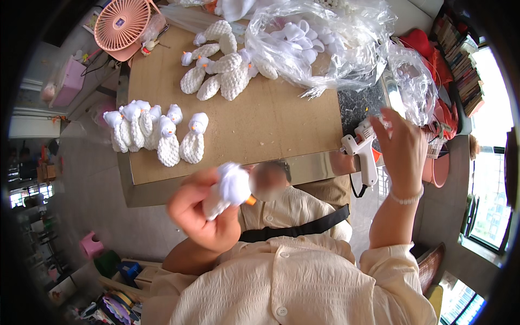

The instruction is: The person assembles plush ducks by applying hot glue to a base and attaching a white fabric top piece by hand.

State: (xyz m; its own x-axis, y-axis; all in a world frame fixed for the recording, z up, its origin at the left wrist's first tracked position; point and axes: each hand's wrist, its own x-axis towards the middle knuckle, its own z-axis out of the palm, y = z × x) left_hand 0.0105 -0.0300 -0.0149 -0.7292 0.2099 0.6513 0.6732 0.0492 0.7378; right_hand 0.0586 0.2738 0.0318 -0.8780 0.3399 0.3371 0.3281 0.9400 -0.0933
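Note:
My left hand holds a small white knitted figure with a pale smooth head and an orange nose, raised above the table's front edge. My right hand is over the table's right corner with its fingers spread, beside a white hot glue gun; whether a fingertip touches the small pale things behind the gun cannot be told. Several finished-looking figures with faces stand at the left of the brown tabletop. Further back lies a pile of similar knitted figures, some with orange noses.
A clear plastic bag with white pieces lies at the back right; another bag hangs by the right edge. A pink fan stands at the back left. A dark stone-patterned surface adjoins the tabletop. A pink bin is at the right.

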